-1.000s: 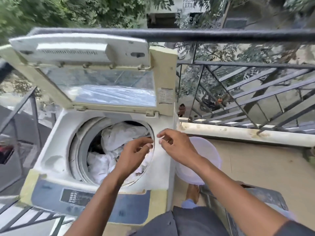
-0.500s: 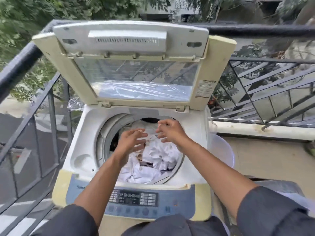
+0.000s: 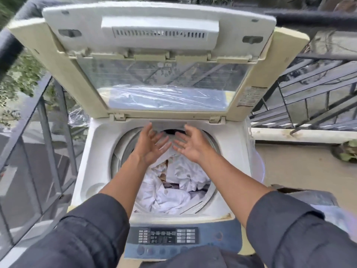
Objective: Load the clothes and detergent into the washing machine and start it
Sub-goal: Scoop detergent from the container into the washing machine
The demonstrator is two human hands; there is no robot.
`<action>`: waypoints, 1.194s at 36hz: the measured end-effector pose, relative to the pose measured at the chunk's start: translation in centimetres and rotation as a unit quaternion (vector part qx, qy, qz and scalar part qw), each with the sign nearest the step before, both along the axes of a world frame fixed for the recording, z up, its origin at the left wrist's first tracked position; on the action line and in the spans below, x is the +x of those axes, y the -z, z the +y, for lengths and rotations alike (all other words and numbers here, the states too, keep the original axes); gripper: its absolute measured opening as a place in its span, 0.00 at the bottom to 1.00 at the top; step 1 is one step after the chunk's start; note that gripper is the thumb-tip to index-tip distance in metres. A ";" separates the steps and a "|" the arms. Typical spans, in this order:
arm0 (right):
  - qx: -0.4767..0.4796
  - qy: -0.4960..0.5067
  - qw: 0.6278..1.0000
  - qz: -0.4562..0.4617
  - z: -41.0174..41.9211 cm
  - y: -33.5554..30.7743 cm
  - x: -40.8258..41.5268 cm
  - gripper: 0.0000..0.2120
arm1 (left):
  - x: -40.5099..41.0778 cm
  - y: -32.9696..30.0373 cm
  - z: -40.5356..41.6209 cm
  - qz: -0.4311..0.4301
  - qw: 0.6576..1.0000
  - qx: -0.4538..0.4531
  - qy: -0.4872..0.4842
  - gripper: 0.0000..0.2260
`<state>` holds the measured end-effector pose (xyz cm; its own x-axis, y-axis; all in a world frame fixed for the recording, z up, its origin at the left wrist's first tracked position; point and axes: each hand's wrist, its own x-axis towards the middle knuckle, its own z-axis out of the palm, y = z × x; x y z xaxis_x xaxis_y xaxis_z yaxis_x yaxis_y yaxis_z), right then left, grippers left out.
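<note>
1. We see one washing machine (image 3: pixel 92 151) with its one lid (image 3: pixel 158 60) standing open.
2. The clothes (image 3: pixel 173 192), mostly white and too tangled to count, lie inside the drum.
3. Our two hands hang over the drum's far side: the left hand (image 3: pixel 148 146) and the right hand (image 3: pixel 190 145) both have spread fingers and hold nothing.
4. One control panel (image 3: pixel 166 235) lies at the front.

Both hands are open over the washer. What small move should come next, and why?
Probably reach up for the lid and lower it. Both the left hand and the right hand are open and hold nothing, and white clothes already fill the drum, though no detergent is visible.
</note>
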<state>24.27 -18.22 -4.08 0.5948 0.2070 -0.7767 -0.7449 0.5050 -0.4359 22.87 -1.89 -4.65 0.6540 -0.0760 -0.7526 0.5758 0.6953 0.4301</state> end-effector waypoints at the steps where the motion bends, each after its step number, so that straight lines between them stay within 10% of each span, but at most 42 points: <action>1: 0.008 0.011 1.000 0.002 0.1 0.2 0.2 0.10 | 0.4 0.1 0.0 -0.001 1.000 -0.014 -0.009 0.27; 24: 0.024 0.100 0.995 0.015 1.1 1.3 1.0 0.21 | 0.9 1.5 0.2 -0.006 1.000 -0.003 -0.018 0.33; 30: -0.004 0.082 0.996 0.022 0.7 0.9 0.4 0.26 | 0.8 1.0 -0.2 -0.001 0.999 0.029 0.015 0.17; 43: -0.016 0.023 0.999 0.021 -0.4 1.5 -2.5 0.11 | -2.2 2.0 0.7 0.006 0.993 0.110 0.043 0.25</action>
<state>21.74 -18.66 -5.54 0.5695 0.1543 -0.8074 -0.7394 0.5254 -0.4211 20.64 -1.22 -6.66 0.6438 0.0357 -0.7644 0.6345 0.5335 0.5593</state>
